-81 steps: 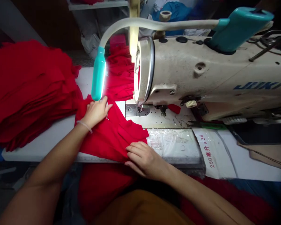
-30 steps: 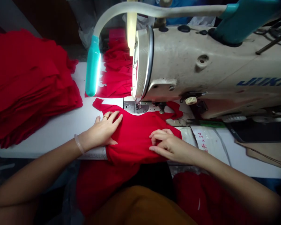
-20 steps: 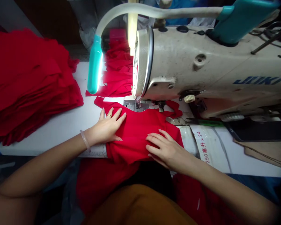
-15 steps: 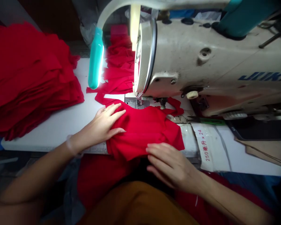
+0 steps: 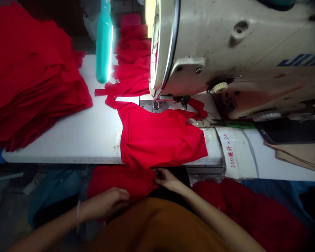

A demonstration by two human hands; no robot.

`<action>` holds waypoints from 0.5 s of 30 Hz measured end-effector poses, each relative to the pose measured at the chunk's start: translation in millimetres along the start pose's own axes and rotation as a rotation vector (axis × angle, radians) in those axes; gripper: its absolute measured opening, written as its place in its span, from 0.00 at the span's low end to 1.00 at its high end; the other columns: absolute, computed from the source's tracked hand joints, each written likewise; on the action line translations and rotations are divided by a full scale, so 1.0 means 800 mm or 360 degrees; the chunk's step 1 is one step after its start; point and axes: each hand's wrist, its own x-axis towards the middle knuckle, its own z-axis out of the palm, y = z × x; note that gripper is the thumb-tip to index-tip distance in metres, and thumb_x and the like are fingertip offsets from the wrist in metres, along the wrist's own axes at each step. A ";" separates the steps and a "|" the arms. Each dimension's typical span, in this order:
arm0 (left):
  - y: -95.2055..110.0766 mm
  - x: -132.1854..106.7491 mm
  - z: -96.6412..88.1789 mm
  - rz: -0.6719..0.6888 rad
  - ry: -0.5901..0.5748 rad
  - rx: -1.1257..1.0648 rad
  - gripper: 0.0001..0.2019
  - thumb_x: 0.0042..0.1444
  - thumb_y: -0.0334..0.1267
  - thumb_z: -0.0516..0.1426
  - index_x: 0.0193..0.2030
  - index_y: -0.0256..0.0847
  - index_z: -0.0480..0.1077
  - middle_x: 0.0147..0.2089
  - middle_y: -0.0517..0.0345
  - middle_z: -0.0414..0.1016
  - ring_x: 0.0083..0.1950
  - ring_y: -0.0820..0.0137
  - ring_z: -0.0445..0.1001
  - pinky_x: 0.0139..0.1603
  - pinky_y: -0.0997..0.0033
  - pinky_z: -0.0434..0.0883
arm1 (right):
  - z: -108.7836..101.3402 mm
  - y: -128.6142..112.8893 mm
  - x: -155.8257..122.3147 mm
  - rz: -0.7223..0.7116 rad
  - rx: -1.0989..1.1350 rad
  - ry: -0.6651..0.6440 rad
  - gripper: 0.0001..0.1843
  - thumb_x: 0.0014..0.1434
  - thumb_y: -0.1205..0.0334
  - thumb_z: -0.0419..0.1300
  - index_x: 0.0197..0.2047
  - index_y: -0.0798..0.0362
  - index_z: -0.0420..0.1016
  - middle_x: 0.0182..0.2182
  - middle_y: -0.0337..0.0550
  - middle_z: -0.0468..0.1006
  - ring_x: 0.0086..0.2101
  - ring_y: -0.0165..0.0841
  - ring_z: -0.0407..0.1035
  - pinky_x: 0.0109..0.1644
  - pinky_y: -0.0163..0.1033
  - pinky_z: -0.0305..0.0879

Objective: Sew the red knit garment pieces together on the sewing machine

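Note:
A red fabric piece (image 5: 157, 136) lies on the white table (image 5: 76, 136) in front of the needle plate (image 5: 153, 105) of the cream sewing machine (image 5: 225, 52), its lower part hanging over the front edge. Below the edge, my right hand (image 5: 166, 179) pinches the hanging red cloth (image 5: 120, 180) with closed fingers. My left hand (image 5: 109, 203), with a bracelet on the wrist, is curled on the same hanging cloth over my lap.
A big stack of red fabric (image 5: 28, 80) fills the table's left. More red pieces (image 5: 132, 63) lie behind the needle under a teal lamp (image 5: 103, 42). Green-handled scissors (image 5: 225, 123), a labelled plastic bag (image 5: 233, 150) and a dark phone (image 5: 291, 131) lie at the right.
Both hands left the tabletop cloth and dropped below the front edge to the hanging fabric. The camera tilted down and closer.

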 end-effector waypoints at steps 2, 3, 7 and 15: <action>-0.004 0.007 -0.006 -0.0017 0.0181 0.0028 0.15 0.70 0.39 0.47 0.47 0.41 0.75 0.46 0.53 0.77 0.47 0.70 0.76 0.50 0.74 0.71 | 0.000 0.003 -0.006 0.0043 -0.0057 0.0088 0.16 0.49 0.70 0.63 0.44 0.58 0.77 0.34 0.45 0.81 0.32 0.35 0.74 0.37 0.38 0.73; -0.008 0.015 -0.007 -0.0051 0.0302 0.0123 0.15 0.70 0.40 0.47 0.51 0.42 0.74 0.50 0.51 0.76 0.51 0.67 0.75 0.55 0.69 0.70 | 0.000 0.004 -0.007 0.0056 -0.0092 0.0144 0.16 0.49 0.70 0.63 0.43 0.58 0.77 0.34 0.47 0.81 0.33 0.37 0.74 0.39 0.41 0.73; -0.030 0.053 0.010 -0.0287 0.0602 0.0705 0.20 0.66 0.46 0.54 0.62 0.44 0.68 0.59 0.43 0.72 0.61 0.51 0.69 0.63 0.42 0.63 | 0.003 0.002 0.003 0.0020 -0.0179 0.0367 0.14 0.57 0.64 0.58 0.45 0.55 0.78 0.42 0.52 0.81 0.42 0.42 0.75 0.50 0.47 0.71; -0.022 0.055 0.026 0.0194 0.0874 0.0963 0.14 0.68 0.40 0.53 0.56 0.39 0.72 0.51 0.49 0.79 0.51 0.63 0.78 0.59 0.55 0.72 | 0.006 -0.018 0.007 -0.0289 -0.0376 0.0567 0.14 0.65 0.60 0.54 0.44 0.55 0.80 0.36 0.51 0.82 0.37 0.40 0.76 0.45 0.44 0.73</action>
